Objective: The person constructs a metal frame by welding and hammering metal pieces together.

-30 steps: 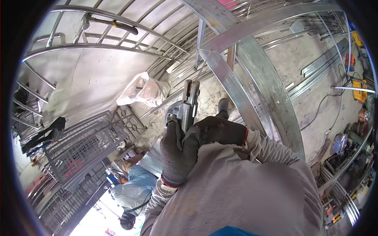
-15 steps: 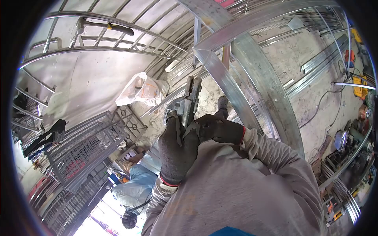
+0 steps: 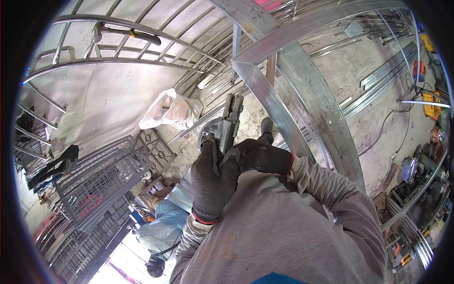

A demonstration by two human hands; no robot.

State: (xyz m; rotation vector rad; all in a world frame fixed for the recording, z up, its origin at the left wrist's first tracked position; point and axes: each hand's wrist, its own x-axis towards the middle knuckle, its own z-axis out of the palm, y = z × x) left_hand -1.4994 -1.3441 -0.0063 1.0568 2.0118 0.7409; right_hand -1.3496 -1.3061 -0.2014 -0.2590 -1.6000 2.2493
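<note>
Both my hands wear dark knit gloves with red cuff edges and meet in front of my chest. My left hand [image 3: 213,184] is closed at the lower end of a dark grey metal tool [image 3: 226,122], whose long, blocky body points up and away from me. The tool's exact kind cannot be made out. My right hand [image 3: 263,157] is bent inward, its fingers closed against the tool's near end beside my left thumb. My fingertips there are partly hidden. Just beyond the tool stands a welded frame of square metal tube [image 3: 276,102].
A curved railing [image 3: 137,59] with a hammer [image 3: 130,33] on it is at upper left. A white plastic bag [image 3: 172,110] and mesh panels [image 3: 101,180] lie at left. Another person in blue [image 3: 163,225] bends at lower left. Cables and tools line the right side.
Almost nothing differs. The tool's far end has shifted very slightly right and down, while both hands keep the same hold.
</note>
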